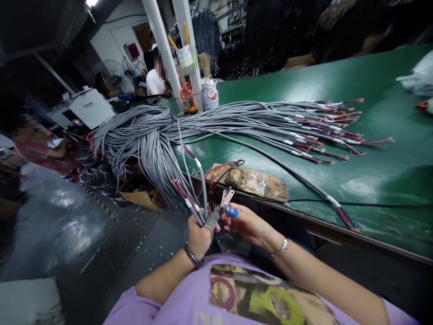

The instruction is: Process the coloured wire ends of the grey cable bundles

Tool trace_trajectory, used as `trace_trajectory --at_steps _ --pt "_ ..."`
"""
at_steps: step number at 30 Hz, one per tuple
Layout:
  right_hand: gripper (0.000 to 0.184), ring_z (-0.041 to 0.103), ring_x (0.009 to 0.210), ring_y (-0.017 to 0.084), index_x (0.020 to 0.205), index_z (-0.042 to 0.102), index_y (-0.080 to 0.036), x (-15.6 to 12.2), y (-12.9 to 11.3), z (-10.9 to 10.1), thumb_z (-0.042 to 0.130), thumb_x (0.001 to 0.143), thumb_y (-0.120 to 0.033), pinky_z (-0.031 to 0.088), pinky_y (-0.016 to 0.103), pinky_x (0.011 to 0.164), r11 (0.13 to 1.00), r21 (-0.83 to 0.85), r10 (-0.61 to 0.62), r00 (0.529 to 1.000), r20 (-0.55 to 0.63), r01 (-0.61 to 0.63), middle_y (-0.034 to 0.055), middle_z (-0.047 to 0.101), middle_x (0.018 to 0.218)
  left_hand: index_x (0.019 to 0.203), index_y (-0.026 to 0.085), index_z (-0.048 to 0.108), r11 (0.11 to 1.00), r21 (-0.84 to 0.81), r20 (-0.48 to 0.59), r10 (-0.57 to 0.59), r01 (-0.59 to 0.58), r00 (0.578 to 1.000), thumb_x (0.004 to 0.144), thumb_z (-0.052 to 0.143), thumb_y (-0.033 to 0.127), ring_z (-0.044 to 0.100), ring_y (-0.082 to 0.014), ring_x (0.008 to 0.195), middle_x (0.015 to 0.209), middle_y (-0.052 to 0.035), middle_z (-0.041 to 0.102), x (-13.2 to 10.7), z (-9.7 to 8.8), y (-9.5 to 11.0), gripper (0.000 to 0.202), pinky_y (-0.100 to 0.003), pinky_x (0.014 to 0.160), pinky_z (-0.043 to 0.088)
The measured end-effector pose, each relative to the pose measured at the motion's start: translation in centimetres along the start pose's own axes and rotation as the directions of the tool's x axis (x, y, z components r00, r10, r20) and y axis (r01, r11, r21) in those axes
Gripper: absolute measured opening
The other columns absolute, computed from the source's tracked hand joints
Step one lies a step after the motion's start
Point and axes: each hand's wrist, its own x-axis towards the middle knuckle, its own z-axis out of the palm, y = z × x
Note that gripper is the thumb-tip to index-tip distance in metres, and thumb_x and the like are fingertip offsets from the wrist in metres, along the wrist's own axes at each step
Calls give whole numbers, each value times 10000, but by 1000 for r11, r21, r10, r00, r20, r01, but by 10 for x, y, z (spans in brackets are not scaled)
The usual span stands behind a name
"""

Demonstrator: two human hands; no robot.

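Just off the table's (385, 176) near edge, a person's left hand (199, 237) has its grip wrapped around grey cables (202, 183); the right hand (246, 223) pinches a pink tool (227, 197) beside coloured wire ends (214, 207). A wooden board (260, 183) lies along that edge. The table's green top stretches between the cable pile (152, 144) and a white bag (419, 76).

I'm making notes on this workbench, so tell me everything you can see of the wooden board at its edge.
The wooden board is oblong, light brown and rough-looking, like bare, aged timber, with pale, worn patches and a darker, knot-like lump toward its left end. It lies along the near edge of the green table. Red and black wires cross its left end. The right hand is nearby, apparently not touching it. Its underside is hidden.
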Motion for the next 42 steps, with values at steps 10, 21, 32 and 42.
trace_trajectory --at_steps 10,21,32,42 --pt "294 536 485 114 732 621 -152 1 5 4 750 662 -407 361 250 517 985 -161 -65 998 18 67 -20 576 566 536 151 587 990 138 241 5 -39 971 747 655 440 497 -108 450 478 -4 575 0 -7 9 365 -229 487 399" --pt "291 418 505 75 601 586 -145 0 14 1 791 608 -351 346 232 526 992 -110 -78 991 -112 66 -34 515 538 491 153 575 998 -67 118 -4 12 993 781 624 438 478 -97 419 437 -7 566 2 -5 -1 409 -224 467 371" --pt "334 572 648 112 819 687 -188 19 -10 -6 665 742 -513 470 229 610 991 118 -38 987 -156 57 7 646 717 524 155 577 981 -192 -29 -9 3 1000 774 645 350 465 -88 405 426 17 547 8 11 0 325 -218 460 363" --pt "356 543 631 111 747 675 -174 24 -5 -4 745 651 -509 432 244 620 975 154 -131 974 -186 161 -6 641 674 525 156 586 997 -74 95 -5 13 995 787 636 343 498 -95 421 438 13 561 8 14 -1 326 -219 478 378"
